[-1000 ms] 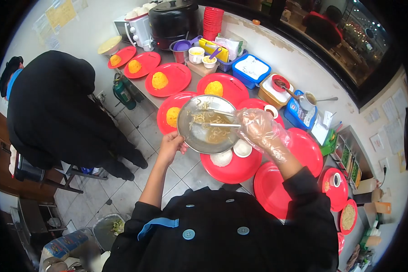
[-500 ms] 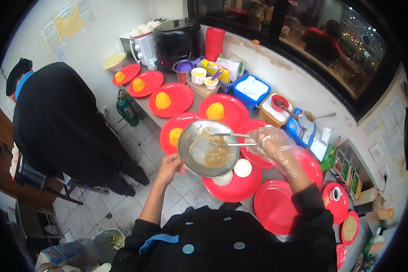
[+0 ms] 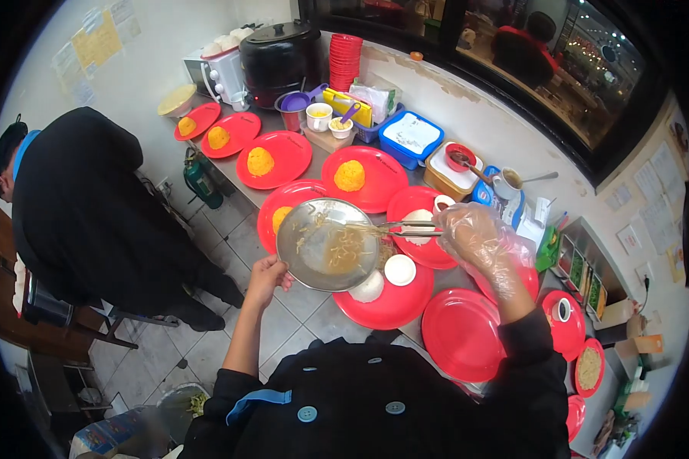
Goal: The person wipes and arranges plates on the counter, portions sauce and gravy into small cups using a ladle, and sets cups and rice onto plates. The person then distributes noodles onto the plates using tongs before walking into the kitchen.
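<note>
My left hand point(image 3: 268, 281) is closed on the near-left rim of a metal bowl point(image 3: 295, 264). The bowl is tilted over the plates, with pale strands like bean sprouts and brownish liquid point(image 3: 341, 256) inside. In a clear plastic glove, my right hand point(image 3: 478, 239) grips metal tongs point(image 3: 417, 227), their tips reaching past the bowl's right rim. Some strands point(image 3: 385, 249) show just beyond that rim. Beneath lies a red plate point(image 3: 390, 310) carrying a white rice mound point(image 3: 367, 288) and a small white cup point(image 3: 400, 270), partly hidden by the bowl.
Several red plates with yellow rice point(image 3: 350, 176) line the counter. A bare red plate point(image 3: 463, 334) lies nearer me. Lidded tubs point(image 3: 411, 138) and a black cooker point(image 3: 282, 61) stand along the back. A person in black point(image 3: 92, 206) bends over at left.
The tongs have drawn right from inside the bowl to its right rim, and strands now show beyond it. My left hand still holds the bowl. The camera view has shifted slightly.
</note>
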Demonstrator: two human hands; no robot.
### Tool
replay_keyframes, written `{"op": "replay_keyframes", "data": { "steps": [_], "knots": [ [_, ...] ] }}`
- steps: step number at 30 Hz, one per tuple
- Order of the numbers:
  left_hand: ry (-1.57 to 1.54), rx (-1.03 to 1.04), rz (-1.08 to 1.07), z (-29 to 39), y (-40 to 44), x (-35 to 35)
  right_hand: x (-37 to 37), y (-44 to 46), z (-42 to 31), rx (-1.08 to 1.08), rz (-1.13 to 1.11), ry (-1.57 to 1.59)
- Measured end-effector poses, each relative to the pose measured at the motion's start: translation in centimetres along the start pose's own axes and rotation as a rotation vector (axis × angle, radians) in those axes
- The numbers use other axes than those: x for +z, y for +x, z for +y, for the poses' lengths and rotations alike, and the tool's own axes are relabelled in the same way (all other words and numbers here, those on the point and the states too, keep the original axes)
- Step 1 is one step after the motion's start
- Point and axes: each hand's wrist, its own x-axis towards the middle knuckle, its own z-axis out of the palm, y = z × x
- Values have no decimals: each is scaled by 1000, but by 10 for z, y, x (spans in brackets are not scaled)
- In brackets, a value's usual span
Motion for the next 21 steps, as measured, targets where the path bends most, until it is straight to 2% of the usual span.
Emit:
{"op": "replay_keyframes", "data": {
  "steps": [2,4,7,8,10,13,16,17,18,20,21],
  "knots": [
    [19,-2,12,0,-3,-3,3,-9,-1,-25,26,-38],
    [39,3,12,0,-5,-5,13,-9,-5,109,-268,-77],
    [54,0,27,5,-10,-3,50,-15,-2,123,-318,-10],
    [60,2,37,7,-12,-2,52,-17,0,126,-319,-7],
    [60,4,45,9,-14,-1,48,-19,3,56,-174,22],
    [56,14,62,9,-18,1,32,-14,0,77,-226,-5],
    [41,34,78,7,-21,3,65,-12,1,123,-291,-33],
    [29,43,86,7,-23,5,76,-14,1,9,-215,-56],
    [32,41,86,7,-25,6,83,-18,5,10,-215,-52],
    [28,45,133,10,-31,13,72,-17,4,92,-204,70],
    [5,66,130,7,-33,15,65,-19,9,118,-278,95]
  ]
}}
